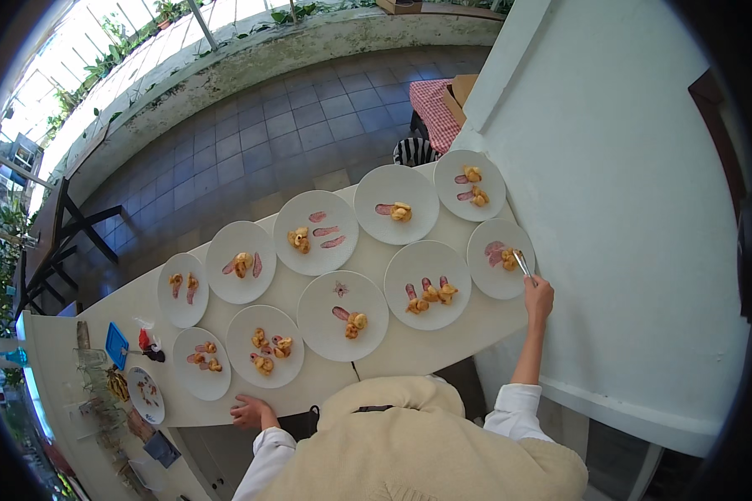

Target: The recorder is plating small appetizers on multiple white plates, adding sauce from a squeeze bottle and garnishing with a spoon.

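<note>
My right hand [538,297] is closed around metal tongs [524,265], whose tips touch the golden fried pieces [509,258] beside a pink sauce smear on the rightmost white plate [499,287]. My left hand [250,412] rests at the near edge of the cream table [407,360], below a plate [265,374] of fried pieces, and holds nothing that I can see. Several more white plates stand in two rows, each bearing fried pieces and pink smears. One central plate [343,349] also carries a small pink star-shaped mark [340,289].
At the left are a blue tray [116,346], a red-topped item [144,339], a patterned plate [146,410], bananas [117,383] and glassware [91,360]. A white wall [626,219] borders the table's right end. A checkered cloth [434,109] lies beyond the far edge.
</note>
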Motion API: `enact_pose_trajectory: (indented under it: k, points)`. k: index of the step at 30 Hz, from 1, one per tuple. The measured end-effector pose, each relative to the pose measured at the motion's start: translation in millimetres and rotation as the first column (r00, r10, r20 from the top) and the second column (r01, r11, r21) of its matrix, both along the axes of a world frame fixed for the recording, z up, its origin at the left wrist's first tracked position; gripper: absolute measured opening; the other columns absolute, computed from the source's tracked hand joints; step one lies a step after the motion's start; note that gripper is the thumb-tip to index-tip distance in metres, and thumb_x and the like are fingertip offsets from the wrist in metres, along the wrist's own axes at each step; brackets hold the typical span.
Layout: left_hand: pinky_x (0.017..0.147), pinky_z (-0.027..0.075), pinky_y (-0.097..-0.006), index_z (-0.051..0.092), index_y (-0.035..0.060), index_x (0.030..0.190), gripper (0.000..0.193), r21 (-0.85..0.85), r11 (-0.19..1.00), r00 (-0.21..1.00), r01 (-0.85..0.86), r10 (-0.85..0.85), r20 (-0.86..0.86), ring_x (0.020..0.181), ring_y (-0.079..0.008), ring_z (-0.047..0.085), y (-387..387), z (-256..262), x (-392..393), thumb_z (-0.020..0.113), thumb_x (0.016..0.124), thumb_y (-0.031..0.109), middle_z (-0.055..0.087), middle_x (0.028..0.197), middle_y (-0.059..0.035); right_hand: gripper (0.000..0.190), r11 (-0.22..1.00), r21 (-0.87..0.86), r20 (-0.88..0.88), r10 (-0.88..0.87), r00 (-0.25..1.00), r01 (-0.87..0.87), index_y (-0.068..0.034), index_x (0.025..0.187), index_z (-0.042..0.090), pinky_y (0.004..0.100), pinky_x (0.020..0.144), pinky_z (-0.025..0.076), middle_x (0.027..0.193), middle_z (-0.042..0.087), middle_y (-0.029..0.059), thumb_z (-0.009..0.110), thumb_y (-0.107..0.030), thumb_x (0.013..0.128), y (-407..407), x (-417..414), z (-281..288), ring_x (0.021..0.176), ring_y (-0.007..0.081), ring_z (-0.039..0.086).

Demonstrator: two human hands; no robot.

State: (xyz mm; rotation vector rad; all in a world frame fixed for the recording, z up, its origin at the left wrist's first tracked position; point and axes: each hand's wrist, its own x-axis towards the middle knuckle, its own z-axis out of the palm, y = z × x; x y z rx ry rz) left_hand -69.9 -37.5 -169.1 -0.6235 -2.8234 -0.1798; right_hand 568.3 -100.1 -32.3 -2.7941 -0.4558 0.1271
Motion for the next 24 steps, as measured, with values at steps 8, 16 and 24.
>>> enact_pose_trajectory:
  k: [8, 16, 24]
  points:
    - [0.073, 0.040, -0.0435, 0.045, 0.0081, 0.095, 0.040, -0.021, 1.000, 1.000, -0.021, 0.021, -0.015, 0.087, -0.0313, 0.046, 1.2, 1.0, -1.0, 0.044, 0.082, 0.046, 0.043, 0.093, -0.0143, 0.032, 0.999, -0.049, -0.050, 0.002, 0.999, -0.005, -0.009, 0.092, 0.065, 0.0400, 0.070, 0.047, 0.086, 0.063, 0.0156, 0.059, -0.035, 0.074, 6.9, 8.0, 1.5, 0.082, 0.0329, 0.059]
    - [0.074, 0.039, -0.0428, 0.045, 0.0081, 0.095, 0.039, -0.022, 1.000, 1.000, -0.017, 0.017, -0.020, 0.087, -0.0313, 0.046, 1.0, 1.7, 1.1, 0.044, 0.082, 0.045, 0.043, 0.094, -0.0144, 0.032, 0.998, -0.069, -0.090, 0.007, 0.996, -0.013, -0.009, 0.090, 0.065, 0.0400, 0.070, 0.047, 0.085, 0.063, 0.0159, 0.060, -0.034, 0.072, 12.1, 11.6, 5.5, 0.082, 0.0331, 0.059]
    - [0.074, 0.039, -0.0432, 0.044, 0.0073, 0.095, 0.039, -0.003, 1.000, 1.000, -0.004, 0.004, -0.031, 0.086, -0.0316, 0.046, 0.1, -0.1, -0.2, 0.045, 0.082, 0.045, 0.043, 0.094, -0.0148, 0.033, 0.993, -0.116, -0.106, 0.009, 0.994, -0.021, -0.008, 0.090, 0.065, 0.0399, 0.071, 0.047, 0.086, 0.063, 0.0157, 0.060, -0.035, 0.071, 16.6, 13.4, 9.2, 0.083, 0.0327, 0.059]
